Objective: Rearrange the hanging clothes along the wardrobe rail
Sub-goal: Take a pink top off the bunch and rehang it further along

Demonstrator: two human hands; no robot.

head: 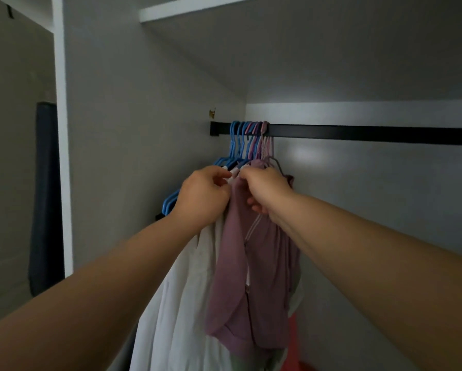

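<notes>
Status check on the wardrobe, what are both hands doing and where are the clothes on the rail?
Left hand grips white garment near its hanger. Right hand grips mauve garment. All hangers bunched at rail's left end. Rest of rail bare.

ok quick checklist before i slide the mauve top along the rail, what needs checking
1. Free rail to the right: ok. The black rail is bare past the bunched hanger hooks.
2. Left hand placed: ok, it pinches something white at the shoulder of the white garment.
3. Right hand placed: ok, it grips the mauve top near its collar.
4. Which hook belongs to the mauve top: cannot tell, the hooks crowd together.
5. Hangers free of each other: cannot tell, the hands cover their necks.
6. Top seated on its hanger: cannot tell, hidden.
</notes>
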